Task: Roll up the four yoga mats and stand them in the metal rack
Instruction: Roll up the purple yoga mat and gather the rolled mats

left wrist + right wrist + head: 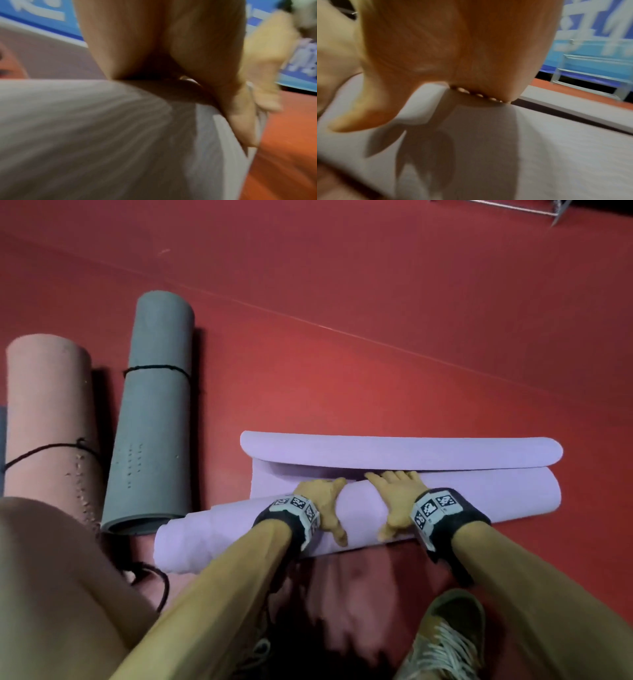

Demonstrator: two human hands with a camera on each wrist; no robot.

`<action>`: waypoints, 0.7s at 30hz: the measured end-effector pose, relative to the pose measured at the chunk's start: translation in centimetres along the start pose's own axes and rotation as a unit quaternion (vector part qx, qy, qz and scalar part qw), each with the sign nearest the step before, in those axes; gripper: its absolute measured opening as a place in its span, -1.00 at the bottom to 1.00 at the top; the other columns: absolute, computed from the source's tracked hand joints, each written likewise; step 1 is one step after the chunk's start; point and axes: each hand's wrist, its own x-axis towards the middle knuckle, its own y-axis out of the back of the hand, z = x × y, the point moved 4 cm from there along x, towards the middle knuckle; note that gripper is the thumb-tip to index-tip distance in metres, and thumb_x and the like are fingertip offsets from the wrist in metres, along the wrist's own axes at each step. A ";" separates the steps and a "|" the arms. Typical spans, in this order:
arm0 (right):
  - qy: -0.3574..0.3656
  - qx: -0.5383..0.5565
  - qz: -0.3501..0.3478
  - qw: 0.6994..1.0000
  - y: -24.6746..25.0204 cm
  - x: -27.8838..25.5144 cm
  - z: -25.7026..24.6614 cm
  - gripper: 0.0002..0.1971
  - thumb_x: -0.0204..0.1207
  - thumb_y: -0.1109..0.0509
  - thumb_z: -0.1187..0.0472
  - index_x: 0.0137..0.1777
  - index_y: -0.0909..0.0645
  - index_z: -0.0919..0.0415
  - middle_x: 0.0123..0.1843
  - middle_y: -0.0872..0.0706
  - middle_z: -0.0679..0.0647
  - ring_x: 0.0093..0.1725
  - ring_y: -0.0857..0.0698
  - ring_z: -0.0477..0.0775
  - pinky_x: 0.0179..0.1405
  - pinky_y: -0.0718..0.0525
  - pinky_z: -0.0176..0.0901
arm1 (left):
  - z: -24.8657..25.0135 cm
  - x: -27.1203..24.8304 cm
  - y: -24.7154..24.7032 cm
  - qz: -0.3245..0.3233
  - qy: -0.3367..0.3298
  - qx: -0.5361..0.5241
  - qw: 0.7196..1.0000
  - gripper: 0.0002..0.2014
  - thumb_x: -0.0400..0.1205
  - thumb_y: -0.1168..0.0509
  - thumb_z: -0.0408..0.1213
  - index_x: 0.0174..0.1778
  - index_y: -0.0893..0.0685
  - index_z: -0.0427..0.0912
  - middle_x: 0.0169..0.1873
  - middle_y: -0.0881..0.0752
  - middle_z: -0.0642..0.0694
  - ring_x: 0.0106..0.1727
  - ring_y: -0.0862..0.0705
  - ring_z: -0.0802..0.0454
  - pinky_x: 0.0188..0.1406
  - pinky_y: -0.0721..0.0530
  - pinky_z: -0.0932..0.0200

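A lilac yoga mat (479, 494) lies across the red floor, mostly rolled, and its free far end (411, 450) curls back over itself. Both hands rest on top of the roll near its middle. My left hand (322, 501) lies over the crest with the thumb on the near side. Beside it my right hand (399, 498) presses down with fingers spread forward. The wrist views show each palm, left (171, 40) and right (453, 40), flat on the mat (85, 135) (539, 148). A grey rolled mat (154, 412) and a pink rolled mat (51, 422), each tied with black cord, lie at the left.
The metal rack (534, 210) shows at the far top right, and again as the rack (590, 70) against a blue wall. A loose black cord (157, 580) lies by the roll's left end. My shoe (445, 638) is close behind the roll.
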 end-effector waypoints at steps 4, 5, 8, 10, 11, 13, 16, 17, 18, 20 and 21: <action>0.015 -0.029 0.070 0.997 -1.7 -0.9 -1.0 0.36 0.09 -0.67 -0.20 0.73 0.15 0.13 0.54 -0.26 0.17 0.54 -0.25 0.26 0.61 -0.06 0.25 | -1.1 1.1 0.6 -0.056 0.013 -0.057 0.997 -0.02 0.04 -0.70 0.10 0.40 -0.45 0.14 0.24 -0.69 0.03 0.25 -0.66 -0.07 0.24 -0.62 0.05; 0.017 -0.020 0.079 0.997 -1.8 -1.0 -0.7 0.33 0.08 -0.67 -0.20 0.72 0.09 0.10 0.51 -0.30 0.15 0.50 -0.28 0.24 0.57 -0.10 0.23 | -0.8 1.3 0.5 -0.060 0.010 -0.059 0.996 -0.01 0.04 -0.70 0.10 0.41 -0.44 0.13 0.25 -0.68 0.04 0.26 -0.66 -0.07 0.25 -0.62 0.05; 0.019 0.001 0.076 0.997 -1.2 -0.7 -0.1 0.23 0.05 -0.68 -0.17 0.68 -0.05 -0.01 0.44 -0.39 0.10 0.44 -0.36 0.18 0.47 -0.19 0.16 | -0.5 1.0 0.2 -0.051 0.003 -0.071 0.996 0.09 0.09 -0.68 0.13 0.54 -0.33 0.10 0.41 -0.57 0.05 0.39 -0.58 -0.06 0.38 -0.52 0.03; 0.010 0.009 0.050 0.999 -0.3 0.2 0.0 0.19 0.04 -0.70 -0.13 0.65 -0.12 -0.05 0.43 -0.44 0.11 0.42 -0.41 0.18 0.40 -0.24 0.16 | -0.5 0.3 0.3 -0.008 -0.001 -0.043 0.999 0.16 0.16 -0.62 0.23 0.64 -0.20 0.03 0.52 -0.45 -0.02 0.50 -0.46 -0.09 0.50 -0.39 -0.03; 0.004 0.012 0.033 0.999 0.3 0.8 0.1 0.15 0.03 -0.71 -0.12 0.63 -0.18 -0.06 0.41 -0.48 0.10 0.39 -0.45 0.19 0.34 -0.28 0.15 | -0.4 -0.2 0.1 0.020 -0.007 -0.016 1.000 0.19 0.18 -0.57 0.31 0.67 -0.15 -0.01 0.54 -0.41 -0.07 0.52 -0.43 -0.13 0.51 -0.35 -0.06; 0.004 0.018 0.001 1.000 1.6 1.8 0.0 -0.01 0.06 -0.73 -0.04 0.52 -0.34 -0.07 0.32 -0.58 0.08 0.34 -0.54 0.20 0.21 -0.32 0.10 | -0.2 -1.4 -0.6 0.063 -0.026 0.049 0.996 0.25 0.20 -0.49 0.40 0.69 -0.05 -0.10 0.52 -0.37 -0.15 0.50 -0.39 -0.18 0.49 -0.31 -0.09; 0.009 0.028 -0.055 0.998 2.9 2.5 -0.3 -0.06 0.10 -0.73 0.04 0.50 -0.38 -0.03 0.33 -0.62 0.05 0.39 -0.56 0.18 0.23 -0.38 0.10 | -0.4 -2.3 -1.8 0.096 -0.039 0.126 0.987 0.32 0.20 -0.47 0.41 0.70 0.05 -0.18 0.53 -0.31 -0.24 0.47 -0.36 -0.24 0.46 -0.29 -0.13; 0.009 0.041 -0.063 0.997 3.0 2.6 -0.3 -0.01 0.08 -0.74 0.04 0.54 -0.35 -0.04 0.35 -0.62 0.03 0.40 -0.56 0.18 0.25 -0.41 0.09 | -0.6 -2.3 -2.0 0.105 -0.037 0.136 0.984 0.30 0.20 -0.47 0.41 0.69 0.04 -0.17 0.50 -0.34 -0.24 0.44 -0.38 -0.24 0.44 -0.32 -0.13; 0.009 0.051 -0.065 0.997 2.8 2.6 -0.3 0.04 0.06 -0.75 0.03 0.57 -0.32 -0.06 0.36 -0.63 0.03 0.40 -0.57 0.18 0.26 -0.43 0.07 | -0.8 -2.2 -2.0 0.108 -0.032 0.136 0.984 0.29 0.20 -0.47 0.39 0.68 0.03 -0.16 0.47 -0.37 -0.23 0.41 -0.41 -0.24 0.42 -0.34 -0.13; 0.004 0.045 -0.050 0.998 2.2 2.4 -0.1 0.14 0.06 -0.74 -0.03 0.64 -0.20 -0.10 0.43 -0.57 0.06 0.43 -0.53 0.20 0.39 -0.39 0.10 | -0.6 -1.8 -1.6 0.095 -0.024 0.120 0.988 0.26 0.19 -0.50 0.34 0.67 0.00 -0.15 0.44 -0.41 -0.22 0.37 -0.44 -0.24 0.41 -0.38 -0.12; 0.002 0.031 -0.035 0.999 1.8 2.2 0.0 0.18 0.07 -0.72 -0.07 0.67 -0.13 -0.10 0.48 -0.52 0.08 0.47 -0.49 0.20 0.45 -0.34 0.14 | -0.5 -1.5 -1.3 0.081 -0.020 0.112 0.990 0.25 0.18 -0.53 0.30 0.66 -0.02 -0.14 0.41 -0.43 -0.21 0.35 -0.46 -0.24 0.38 -0.41 -0.11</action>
